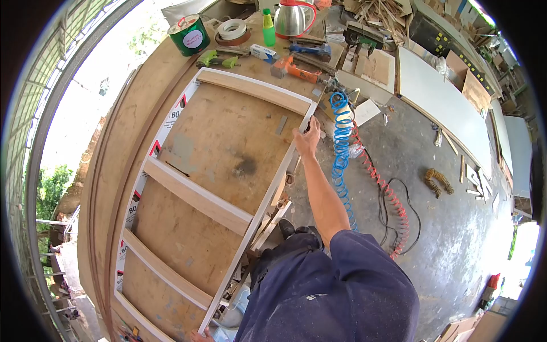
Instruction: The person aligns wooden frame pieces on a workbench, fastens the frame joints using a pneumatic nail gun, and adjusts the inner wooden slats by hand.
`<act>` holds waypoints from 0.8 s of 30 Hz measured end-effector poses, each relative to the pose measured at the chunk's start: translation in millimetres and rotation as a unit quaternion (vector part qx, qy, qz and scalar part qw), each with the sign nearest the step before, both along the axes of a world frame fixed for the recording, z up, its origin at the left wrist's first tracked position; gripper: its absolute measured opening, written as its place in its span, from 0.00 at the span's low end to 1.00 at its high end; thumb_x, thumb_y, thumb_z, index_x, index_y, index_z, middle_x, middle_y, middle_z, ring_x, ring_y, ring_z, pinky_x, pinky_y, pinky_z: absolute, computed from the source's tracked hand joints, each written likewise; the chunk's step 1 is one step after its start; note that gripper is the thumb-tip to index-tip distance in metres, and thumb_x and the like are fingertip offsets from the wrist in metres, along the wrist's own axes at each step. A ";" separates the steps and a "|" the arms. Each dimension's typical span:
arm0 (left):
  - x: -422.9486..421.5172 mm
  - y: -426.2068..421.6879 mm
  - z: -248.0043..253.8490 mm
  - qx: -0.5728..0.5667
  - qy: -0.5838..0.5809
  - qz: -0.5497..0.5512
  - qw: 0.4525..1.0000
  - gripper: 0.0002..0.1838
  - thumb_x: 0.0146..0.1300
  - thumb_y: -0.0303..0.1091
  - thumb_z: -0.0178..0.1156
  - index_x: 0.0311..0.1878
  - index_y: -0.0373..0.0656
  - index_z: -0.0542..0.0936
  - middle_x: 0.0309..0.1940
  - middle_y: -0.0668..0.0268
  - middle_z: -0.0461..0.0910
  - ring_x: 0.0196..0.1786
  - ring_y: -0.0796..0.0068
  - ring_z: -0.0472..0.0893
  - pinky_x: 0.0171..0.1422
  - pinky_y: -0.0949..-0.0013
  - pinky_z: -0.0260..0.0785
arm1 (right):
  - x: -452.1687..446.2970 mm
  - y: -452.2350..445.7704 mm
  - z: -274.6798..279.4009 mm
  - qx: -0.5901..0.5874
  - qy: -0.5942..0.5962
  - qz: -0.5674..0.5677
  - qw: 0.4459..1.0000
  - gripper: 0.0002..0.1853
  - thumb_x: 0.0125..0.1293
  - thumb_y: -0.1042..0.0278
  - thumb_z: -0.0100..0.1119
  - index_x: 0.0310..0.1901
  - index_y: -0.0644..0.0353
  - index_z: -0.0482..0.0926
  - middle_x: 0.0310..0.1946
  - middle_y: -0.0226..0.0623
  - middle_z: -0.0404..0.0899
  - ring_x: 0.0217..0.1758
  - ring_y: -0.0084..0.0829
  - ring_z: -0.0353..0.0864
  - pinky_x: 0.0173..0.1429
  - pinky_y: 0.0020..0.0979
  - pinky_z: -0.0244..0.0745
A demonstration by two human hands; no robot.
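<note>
A long wooden frame (196, 202) with white-faced edges and several crosspieces lies flat on a worn wooden workbench (228, 142). Printed lettering and red-black marks run along its far rail. My right hand (308, 138) is closed around the near rail close to the upper corner, its fingertips partly hidden. Low in the view, my left hand (202, 335) grips the same rail near its other end; most of that hand is cut off by the picture's edge.
On the bench's upper end are an orange nail gun (296, 69), a green can (188, 35), tape rolls (232, 29), a green bottle (268, 28) and a steel jug (294, 20). Coiled blue (341, 142) and red (379, 182) air hoses hang beside the bench. White panels (444, 102) stand right.
</note>
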State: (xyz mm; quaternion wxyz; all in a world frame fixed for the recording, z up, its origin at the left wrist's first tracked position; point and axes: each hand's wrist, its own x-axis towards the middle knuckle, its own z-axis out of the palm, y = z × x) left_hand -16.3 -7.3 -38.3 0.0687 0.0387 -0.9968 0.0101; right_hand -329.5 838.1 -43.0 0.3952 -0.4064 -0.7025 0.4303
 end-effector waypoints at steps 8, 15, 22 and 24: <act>-8.1 1.2 6.0 0.049 -0.049 0.001 0.998 0.18 0.62 0.31 0.69 0.52 0.31 0.82 0.42 0.49 0.83 0.45 0.54 0.81 0.52 0.55 0.75 | 9.8 3.1 -17.8 -0.023 0.041 0.085 0.995 0.58 0.46 0.60 0.75 0.77 0.72 0.56 0.77 0.55 0.59 0.79 0.53 0.58 0.81 0.43 0.55; 2.8 -35.1 16.2 0.051 -0.199 -0.048 0.977 0.24 0.71 0.35 0.57 0.66 0.34 0.73 0.59 0.49 0.76 0.62 0.50 0.75 0.69 0.53 0.68 | 4.5 20.9 -27.3 -0.046 0.072 0.153 0.984 0.62 0.44 0.57 0.78 0.78 0.73 0.53 0.80 0.56 0.54 0.79 0.48 0.59 0.78 0.35 0.60; -63.8 -47.0 54.6 0.244 0.005 0.049 0.969 0.23 0.76 0.48 0.52 0.46 0.31 0.73 0.41 0.49 0.73 0.46 0.49 0.73 0.55 0.52 0.66 | 4.6 13.7 -21.1 -0.081 0.086 0.142 0.983 0.58 0.47 0.69 0.74 0.78 0.72 0.52 0.81 0.50 0.54 0.78 0.38 0.60 0.74 0.32 0.64; -113.5 9.9 100.2 0.321 0.133 0.050 0.936 0.27 0.76 0.51 0.52 0.37 0.30 0.75 0.32 0.50 0.73 0.38 0.49 0.73 0.47 0.52 0.66 | 1.0 10.4 -21.1 -0.093 0.076 0.121 0.985 0.60 0.46 0.63 0.74 0.80 0.68 0.52 0.81 0.51 0.55 0.76 0.43 0.60 0.72 0.33 0.65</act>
